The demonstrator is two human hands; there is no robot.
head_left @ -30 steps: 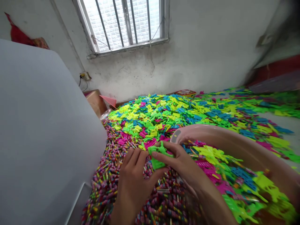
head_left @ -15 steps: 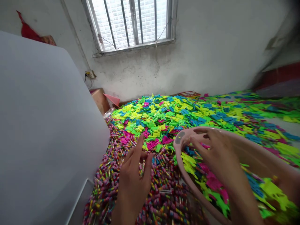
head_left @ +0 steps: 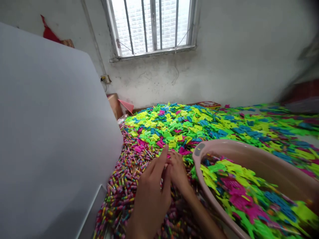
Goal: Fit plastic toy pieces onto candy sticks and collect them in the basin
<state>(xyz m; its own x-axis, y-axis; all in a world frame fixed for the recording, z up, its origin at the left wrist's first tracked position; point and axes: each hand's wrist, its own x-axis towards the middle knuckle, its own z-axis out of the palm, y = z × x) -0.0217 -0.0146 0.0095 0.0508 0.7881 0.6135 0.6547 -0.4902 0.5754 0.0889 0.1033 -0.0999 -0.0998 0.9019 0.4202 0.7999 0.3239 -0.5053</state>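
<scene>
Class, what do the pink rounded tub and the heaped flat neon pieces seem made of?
Pink rounded tub: likely smooth, satin plastic, judging by its rim's soft sheen. Heaped flat neon pieces: probably moulded plastic, given vivid, even colours and slotted shapes; finish unclear.

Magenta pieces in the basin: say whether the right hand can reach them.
Likely yes: the right hand is beside the pink basin; the magenta pieces lie mostly uncovered, only the basin's rim intervenes.

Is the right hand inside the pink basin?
No: the right hand is outside the pink basin, close beside the left hand.
</scene>
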